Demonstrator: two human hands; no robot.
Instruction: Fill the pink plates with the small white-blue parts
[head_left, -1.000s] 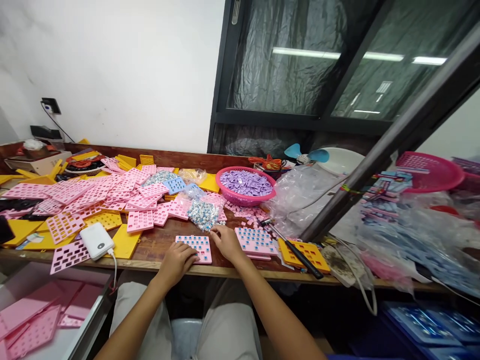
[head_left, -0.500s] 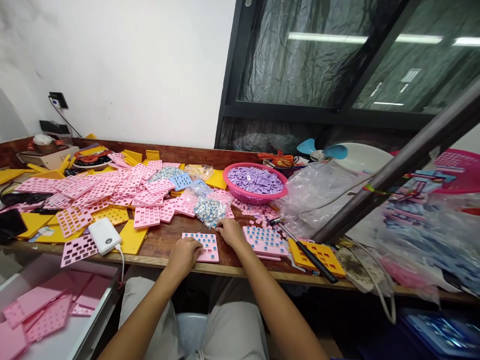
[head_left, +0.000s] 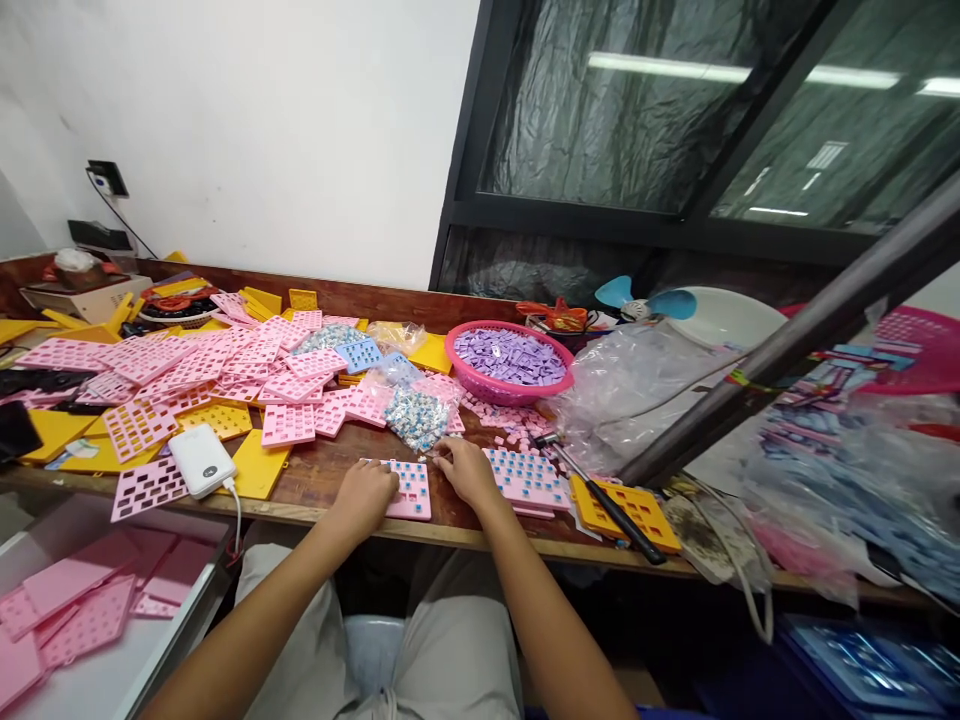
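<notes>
Left hand: the left hand point(head_left: 369, 495) lies over the left end of a pink board point(head_left: 412, 492), fingers bent; I can't tell if it pinches anything.
Right hand: the right hand point(head_left: 466, 472) is bent, with its fingertips at the near edge of a heap of bits point(head_left: 416, 418); I can't tell if they hold one.
Pink board: flat on the counter point(head_left: 322, 470), close to the near edge, between the two hands; small blue bits sit on it in rows.
Bits: white and blue, in a heap just past the board.
Right side: a second board point(head_left: 527, 480) with blue bits sits beside the right hand; farther right, a hammer point(head_left: 619, 515) lies across a yellow board point(head_left: 628, 515).
Far side: a pink basket point(head_left: 491, 387) is full of purple bits point(head_left: 517, 358).
Left side: I see a big messy pile of pink boards point(head_left: 217, 360), with a white box point(head_left: 202, 460) on the near side and a wire coming from it.
</notes>
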